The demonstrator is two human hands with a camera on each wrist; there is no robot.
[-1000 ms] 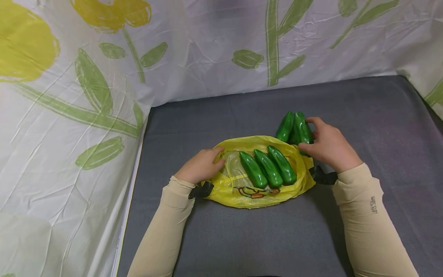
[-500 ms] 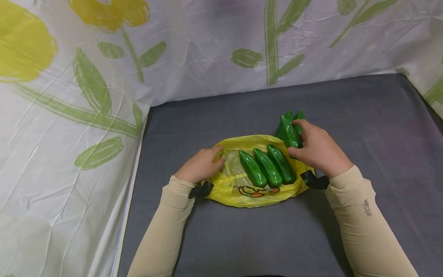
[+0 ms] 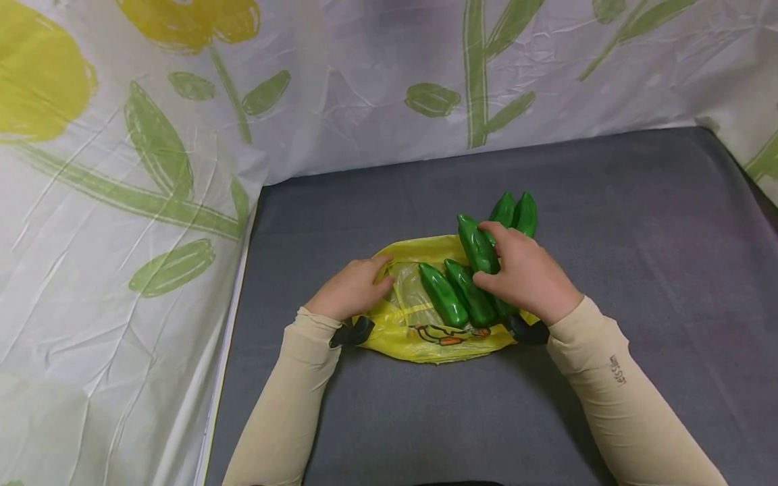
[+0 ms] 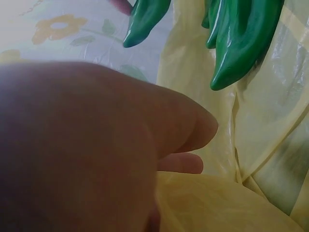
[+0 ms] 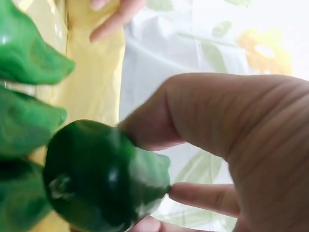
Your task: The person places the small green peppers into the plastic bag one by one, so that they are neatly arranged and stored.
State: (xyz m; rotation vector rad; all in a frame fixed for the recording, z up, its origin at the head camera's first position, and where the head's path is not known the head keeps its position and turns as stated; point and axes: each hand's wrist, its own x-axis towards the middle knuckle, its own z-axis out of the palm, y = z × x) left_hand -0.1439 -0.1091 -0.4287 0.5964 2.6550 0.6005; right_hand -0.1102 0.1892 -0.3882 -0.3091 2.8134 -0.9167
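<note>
In the head view, my right hand (image 3: 525, 273) grips a glossy green pepper (image 3: 476, 243) above the right part of a yellow plastic bag (image 3: 419, 253). Its thumb and fingers lie on either side of the pepper (image 5: 91, 174) in the right wrist view. Several green peppers (image 3: 444, 297) lie side by side in the bag; the rightmost is partly covered by my right hand. At the bag's left rim, my left hand (image 3: 349, 291) holds the yellow film between thumb and fingers. That thumb (image 4: 188, 121) hides part of the grip in the left wrist view.
More green peppers (image 3: 526, 212) lie on the dark grey tablecloth (image 3: 389, 418) behind the bag, partly hidden by my right hand. A white curtain (image 3: 365, 101) with printed flowers hangs at the back and left edges of the table.
My right hand has picked a pepper from the group at the back right and carried it left over the bag. My left hand stays at the bag's rim.
</note>
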